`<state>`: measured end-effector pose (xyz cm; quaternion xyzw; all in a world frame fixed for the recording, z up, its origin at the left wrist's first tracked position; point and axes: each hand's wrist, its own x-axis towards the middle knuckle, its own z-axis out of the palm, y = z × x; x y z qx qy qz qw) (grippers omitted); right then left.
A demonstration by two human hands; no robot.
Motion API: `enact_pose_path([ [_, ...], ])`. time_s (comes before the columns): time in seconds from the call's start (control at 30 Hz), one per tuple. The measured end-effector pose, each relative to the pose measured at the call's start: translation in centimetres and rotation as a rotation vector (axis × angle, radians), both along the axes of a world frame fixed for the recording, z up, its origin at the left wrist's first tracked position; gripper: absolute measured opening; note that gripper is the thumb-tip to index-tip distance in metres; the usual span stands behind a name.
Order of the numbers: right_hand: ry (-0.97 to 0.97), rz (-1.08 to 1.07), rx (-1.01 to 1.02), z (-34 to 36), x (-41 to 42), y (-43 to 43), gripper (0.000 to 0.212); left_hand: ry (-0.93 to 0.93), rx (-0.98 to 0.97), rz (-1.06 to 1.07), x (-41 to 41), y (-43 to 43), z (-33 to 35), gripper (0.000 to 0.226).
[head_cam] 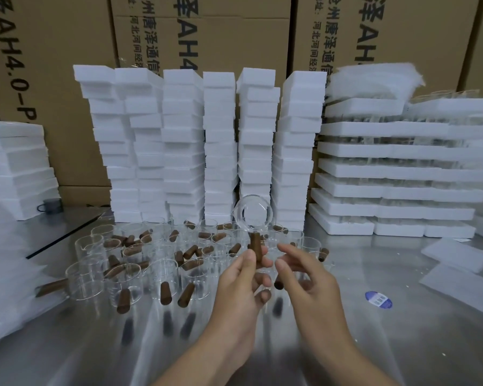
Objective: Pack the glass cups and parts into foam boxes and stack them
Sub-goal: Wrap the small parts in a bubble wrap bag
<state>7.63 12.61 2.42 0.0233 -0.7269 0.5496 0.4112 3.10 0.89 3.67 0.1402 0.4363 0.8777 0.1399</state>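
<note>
Tall cardboard boxes [67,79] with printed lettering are standing along the back like a wall. In front of them a shiny metal tabletop [402,344] is stretching across the whole view. Narrow stacks of foam boxes [221,140] are rising side by side in the middle at the back of the tabletop, some leaning slightly. To their right, wide foam trays [402,174] are lying in layers with glassware showing between them, and a lower foam stack [14,162] is sitting at the far left. A few loose foam pieces [455,260] are lying flat on the right. In front of the middle stacks, many empty cups [162,271] are standing close together, and brown wooden plugs [186,295] are lying among and inside them. The left hand [240,285] is reaching up from the lower centre and pinching a wooden handle [255,247] between thumb and fingers. That handle is carrying a glass cup [253,213], which is hanging in the air above the crowd of cups with its round mouth turned toward the viewer. The right hand [310,280] is hovering just beside the left, its fingers relaxed and spread apart. A small grey mug [50,205] is sitting near the left foam stack, and a blue sticker [378,299] is lying on the tabletop to the right of the hands.
</note>
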Motion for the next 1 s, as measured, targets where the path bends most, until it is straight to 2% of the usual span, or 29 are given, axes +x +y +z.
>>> enact_pose_path([
  [0.23, -0.002, 0.034, -0.008, 0.6, 0.5, -0.7, 0.032, 0.076, -0.065, -0.006, 0.1, -0.5, 0.1, 0.029],
  [0.37, -0.018, 0.109, -0.092, 0.9, 0.5, -0.9, 0.035, 0.190, -0.131, 0.092, 0.4, -0.5, 0.0, 0.010],
  [0.43, -0.041, 0.190, -0.150, 1.0, 0.5, -1.2, 0.034, 0.240, -0.142, 0.161, 0.3, -0.3, -0.3, 0.024],
  [0.53, -0.075, 0.276, -0.195, 1.1, 0.4, -1.8, 0.032, 0.274, -0.124, 0.238, 0.3, -0.2, -0.4, 0.016],
  [0.7, -0.120, 0.252, -0.287, 1.3, 0.5, -1.7, 0.026, 0.354, -0.212, 0.337, -0.1, -0.2, -0.7, 0.033],
  [1.0, -0.148, 0.241, -0.264, 1.4, 0.6, -1.4, 0.026, 0.323, -0.226, 0.337, 0.2, -0.1, -0.8, 0.021],
])
